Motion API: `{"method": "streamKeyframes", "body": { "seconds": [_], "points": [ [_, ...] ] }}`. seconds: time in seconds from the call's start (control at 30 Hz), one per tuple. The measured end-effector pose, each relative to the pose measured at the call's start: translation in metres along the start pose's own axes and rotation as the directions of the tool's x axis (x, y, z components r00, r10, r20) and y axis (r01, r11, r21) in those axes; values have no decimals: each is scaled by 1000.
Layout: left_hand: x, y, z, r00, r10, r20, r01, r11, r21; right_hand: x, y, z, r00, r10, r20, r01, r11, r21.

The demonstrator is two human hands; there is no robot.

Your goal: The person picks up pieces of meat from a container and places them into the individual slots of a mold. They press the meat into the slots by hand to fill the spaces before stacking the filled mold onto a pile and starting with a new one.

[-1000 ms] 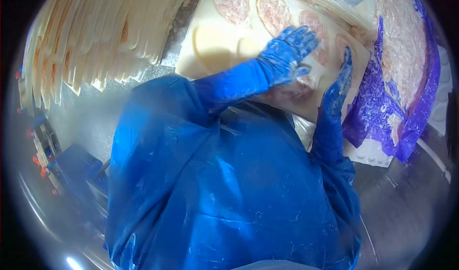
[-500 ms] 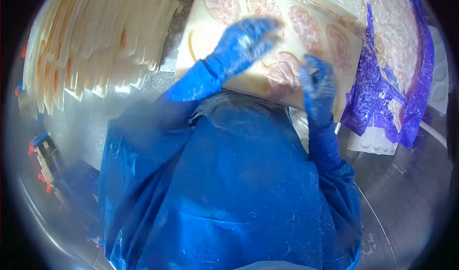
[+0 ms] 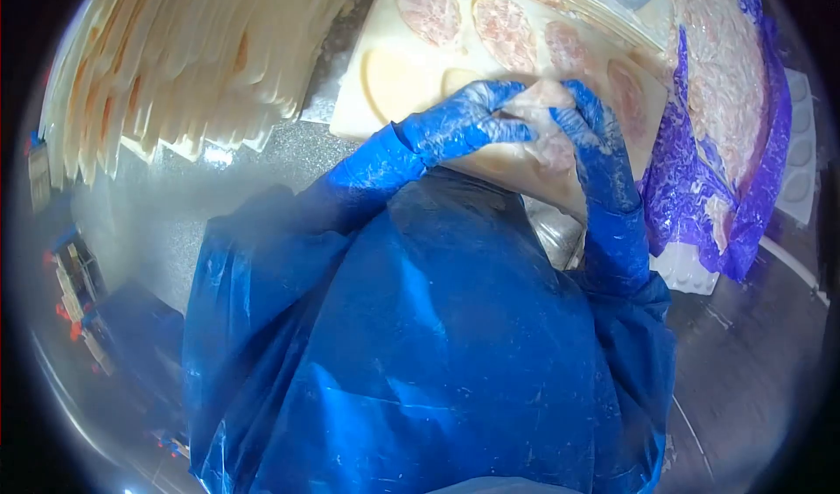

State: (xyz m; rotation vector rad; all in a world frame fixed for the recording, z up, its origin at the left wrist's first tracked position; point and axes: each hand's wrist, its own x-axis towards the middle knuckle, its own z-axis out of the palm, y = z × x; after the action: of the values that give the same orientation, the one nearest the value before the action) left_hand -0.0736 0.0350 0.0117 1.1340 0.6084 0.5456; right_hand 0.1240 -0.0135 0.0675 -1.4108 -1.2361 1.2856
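Observation:
A pale slice of raw meat (image 3: pixel 544 98) is pinched between my gloved left hand (image 3: pixel 468 122) and my gloved right hand (image 3: pixel 599 135), its upper edge held from both sides. Below them lies a cream-coloured mould board (image 3: pixel 350 116) with oval hollows. Several of the hollows along its far side hold flat pink raw meat (image 3: pixel 506 32). At the near left one hollow (image 3: pixel 398 83) is bare, and a second beside it is partly covered by my left hand. More raw meat (image 3: pixel 555 151) shows in the hollow directly under the slice.
Upright cream boards (image 3: pixel 192 56) stand packed together at the left. On the right, a large heap of raw meat (image 3: pixel 722 83) lies on purple film (image 3: pixel 757 223). White boards with hollows (image 3: pixel 798 148) stick out beneath and beside the film.
My left hand has come down and right, and my right hand has risen slightly, so they now meet. The meat has been lifted partly off the board between them.

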Motion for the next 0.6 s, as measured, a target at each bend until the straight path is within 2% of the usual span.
{"method": "streamKeyframes", "body": {
  "seconds": [0.03, 0.07, 0.1, 0.13, 0.17, 0.2, 0.23, 0.27, 0.3, 0.33, 0.37, 0.4, 0.43, 0.47, 0.5, 0.53, 0.6],
  "points": [
    [-2, 3, -10, 996, 21, -87, -9, 991, 136, 4, -2, 8, 1000, -6, 13, 6, 1000, 4],
    [-8, 8, -14, 987, 88, -138, -84, 996, 32, 8, -4, 17, 991, -132, 26, 133, 991, -28],
    [-15, 7, -25, 951, 245, -189, -225, 967, 120, 11, -5, 25, 966, -254, 43, 256, 965, -56],
    [-24, 7, -41, 891, 397, -221, -352, 911, 215, 12, -3, 36, 948, -314, 58, 317, 946, -63],
    [-32, 19, -61, 843, 527, -107, -392, 740, 547, 12, -2, 46, 925, -372, 72, 377, 924, -69],
    [-46, 32, -75, 816, 577, 42, -363, 454, 813, 8, 7, 60, 926, -327, 190, 304, 942, 139],
    [-63, 29, -87, 854, 516, 68, -169, 152, 974, 7, 20, 65, 901, -298, 314, 314, 949, 0],
    [-79, 22, -95, 892, 448, 63, 25, -189, 982, 6, 33, 70, 861, -263, 435, 353, 925, -138],
    [-91, 15, -101, 891, 450, 55, 37, -191, 981, 5, 47, 76, 806, -225, 547, 415, 874, -253],
    [-102, 9, -104, 861, 501, -90, 125, -38, 991, 2, 50, 79, 740, -257, 621, 628, 593, -504],
    [-109, 2, -105, 815, 528, -239, 205, 123, 971, 4, 55, 86, 734, -255, 630, 633, 594, -496],
    [-110, -10, -103, 814, 523, -253, 216, 131, 968, 4, 60, 97, 747, -246, 618, 626, 574, -528],
    [-105, -19, -94, 838, 506, -202, 126, 182, 975, 4, 65, 110, 760, -235, 606, 617, 552, -560],
    [-103, -26, -86, 855, 496, -149, 35, 232, 972, 7, 71, 123, 763, -126, 634, 607, 475, -637],
    [-104, -32, -82, 942, 295, -162, 136, 106, 985, 7, 80, 135, 762, -163, 627, 629, 420, -654],
    [-104, -29, -84, 939, 301, -169, 144, 105, 984, 9, 83, 142, 757, -205, 620, 647, 361, -671],
    [-103, -25, -91, 928, 292, -232, 216, 89, 972, 3, 82, 136, 730, -225, 646, 680, 336, -652]
  ]
}}
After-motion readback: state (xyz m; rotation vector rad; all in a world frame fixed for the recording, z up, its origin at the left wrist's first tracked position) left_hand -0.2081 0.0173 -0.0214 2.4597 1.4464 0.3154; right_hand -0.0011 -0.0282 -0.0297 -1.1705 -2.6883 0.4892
